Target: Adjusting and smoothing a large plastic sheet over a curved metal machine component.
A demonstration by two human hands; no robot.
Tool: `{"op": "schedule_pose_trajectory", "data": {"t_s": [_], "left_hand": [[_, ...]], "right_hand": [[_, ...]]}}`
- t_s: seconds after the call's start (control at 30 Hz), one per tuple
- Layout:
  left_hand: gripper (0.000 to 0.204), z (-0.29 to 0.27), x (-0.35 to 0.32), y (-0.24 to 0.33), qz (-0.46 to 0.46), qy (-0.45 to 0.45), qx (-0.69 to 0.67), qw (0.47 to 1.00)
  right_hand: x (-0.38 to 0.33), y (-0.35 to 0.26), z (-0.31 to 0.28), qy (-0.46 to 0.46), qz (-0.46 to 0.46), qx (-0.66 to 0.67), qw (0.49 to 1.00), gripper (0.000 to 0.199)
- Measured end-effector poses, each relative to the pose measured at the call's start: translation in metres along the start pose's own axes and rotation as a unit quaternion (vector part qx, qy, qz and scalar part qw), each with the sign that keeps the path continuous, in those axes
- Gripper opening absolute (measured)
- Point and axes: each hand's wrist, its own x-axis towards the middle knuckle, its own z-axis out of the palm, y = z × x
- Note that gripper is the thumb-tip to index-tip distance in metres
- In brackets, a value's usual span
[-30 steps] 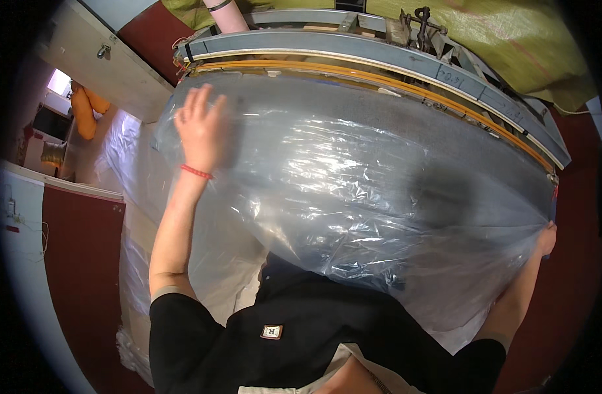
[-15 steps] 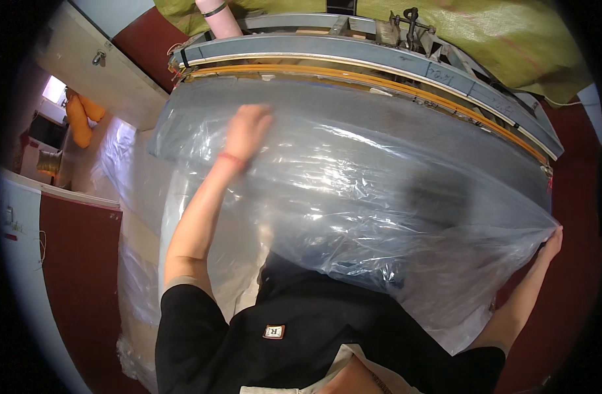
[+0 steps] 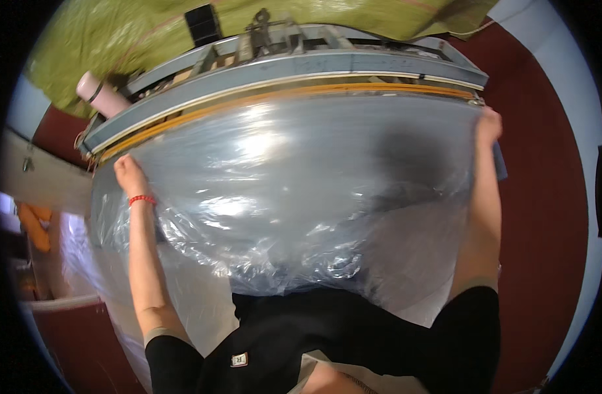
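Observation:
A wide clear plastic sheet (image 3: 281, 171) is pulled taut between my two hands over a dark grey surface, up to a long grey metal frame. My left hand (image 3: 130, 174) is closed on the sheet's far left part, a red bracelet at its wrist. At the far right corner, beside the frame's end, my right hand (image 3: 488, 125) grips the sheet's edge. Toward my body the plastic is crumpled and hangs in folds against my black shirt.
Across the back runs the metal frame (image 3: 294, 64) with an orange strip (image 3: 353, 88) along it. A metal clamp (image 3: 261, 31), a black box (image 3: 203, 25) and a pink bottle (image 3: 103, 94) are by the frame. Behind lies a yellow-green woven sheet (image 3: 143, 33). Dark red floor (image 3: 537, 217) lies right.
My right hand has carried its corner of the plastic forward to the frame's right end. My left hand has moved left and closed on the sheet. The plastic now covers the surface up to the frame.

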Motion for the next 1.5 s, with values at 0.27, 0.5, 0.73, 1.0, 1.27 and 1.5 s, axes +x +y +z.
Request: {"op": "schedule_pose_trajectory", "data": {"t_s": [0.27, 0.5, 0.73, 1.0, 1.27, 1.5], "left_hand": [[0.018, 0.013, 0.07, -0.057, 0.025, 0.0, -0.047, 0.999], [0.016, 0.022, 0.064, -0.038, 0.003, 0.078, 0.039, 0.996], [0.016, 0.013, 0.066, -0.029, -0.068, 0.102, -0.171, 0.978], [0.009, -0.039, 0.007, 0.047, -0.012, -0.143, -0.127, 0.981], [0.01, -0.116, -0.027, 0.062, 0.06, 0.071, -0.124, 0.988], [0.045, -0.104, -0.109, 0.065, 0.327, -0.3, 0.342, 0.828]], "right_hand": [[-0.017, -0.057, 0.074, -0.039, 0.117, 0.34, 0.932, 0.02], [-0.005, -0.037, 0.089, 0.081, 0.149, 0.236, 0.957, 0.017], [0.005, -0.064, 0.055, 0.025, 0.259, 0.483, 0.836, 0.014], [-0.07, -0.298, -0.034, 0.013, -0.16, 0.323, 0.933, 0.016], [-0.172, -0.371, -0.063, -0.431, -0.17, 0.43, 0.775, 0.012], [-0.11, -0.163, -0.057, -0.22, -0.056, 0.196, 0.954, 0.027]]}}
